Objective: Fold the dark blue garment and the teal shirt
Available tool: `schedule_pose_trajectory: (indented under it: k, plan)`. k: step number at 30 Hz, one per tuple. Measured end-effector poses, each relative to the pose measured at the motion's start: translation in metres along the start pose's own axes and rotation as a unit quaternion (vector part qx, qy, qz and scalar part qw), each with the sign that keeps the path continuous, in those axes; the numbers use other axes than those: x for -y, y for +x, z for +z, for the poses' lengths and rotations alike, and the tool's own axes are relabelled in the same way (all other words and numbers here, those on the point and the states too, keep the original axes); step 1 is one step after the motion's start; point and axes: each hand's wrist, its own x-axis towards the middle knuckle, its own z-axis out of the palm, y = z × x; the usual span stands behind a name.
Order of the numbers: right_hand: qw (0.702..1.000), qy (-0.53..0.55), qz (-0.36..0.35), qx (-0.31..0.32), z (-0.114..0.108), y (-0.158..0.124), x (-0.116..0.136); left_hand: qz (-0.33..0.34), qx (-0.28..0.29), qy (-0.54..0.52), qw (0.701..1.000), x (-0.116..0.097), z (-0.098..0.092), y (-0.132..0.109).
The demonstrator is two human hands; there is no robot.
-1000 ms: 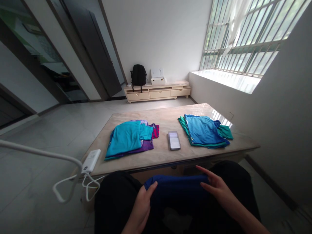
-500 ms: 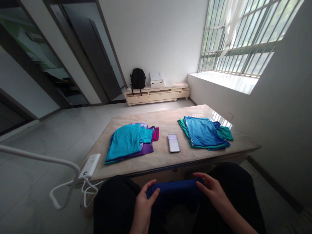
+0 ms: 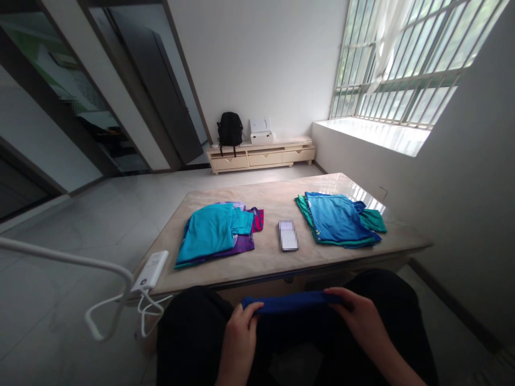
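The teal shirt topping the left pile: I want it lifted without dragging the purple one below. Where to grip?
Judging by its pose, pinch the teal folded shirt at its two near corners, coming from the table's near edge; those corners overhang the purple garment.

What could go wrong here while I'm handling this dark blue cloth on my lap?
The dark blue cloth is pinched only at its ends by the left hand and right hand, so its middle may sag off the lap. The white power bank sits at the table edge with cables dangling beside the knee; a snag might pull it down. The phone lies between the clothes piles and could get covered.
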Motion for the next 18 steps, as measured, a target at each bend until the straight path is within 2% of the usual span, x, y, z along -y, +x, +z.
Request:
schedule_pose_trajectory:
  k: [4, 6, 8, 10, 12, 15, 18]
  plan:
    - [0.996, -0.035, -0.059, -0.049, -0.002, -0.001, 0.007, 0.115, -0.080, 0.112, 0.984, -0.002, -0.003, -0.003]
    - [0.992, -0.043, -0.094, -0.076, -0.008, 0.000, 0.015, 0.180, -0.134, 0.163, 0.961, -0.011, -0.009, -0.003]
    - [0.992, -0.032, -0.103, -0.067, -0.019, 0.000, 0.026, 0.237, -0.157, 0.185, 0.941, -0.025, -0.017, -0.001]
    - [0.996, -0.016, -0.082, -0.027, -0.035, -0.003, 0.039, 0.281, -0.143, 0.174, 0.933, -0.041, -0.029, 0.001]
    - [0.997, -0.015, -0.067, -0.018, -0.056, -0.011, 0.054, 0.316, -0.108, 0.136, 0.933, -0.061, -0.042, 0.006]
    - [0.988, -0.055, -0.106, -0.102, -0.095, -0.027, 0.081, 0.353, -0.054, 0.074, 0.931, -0.102, -0.063, 0.022]
    - [0.954, -0.114, -0.137, -0.239, -0.138, -0.034, 0.116, 0.398, -0.039, 0.048, 0.915, -0.159, -0.074, 0.059]
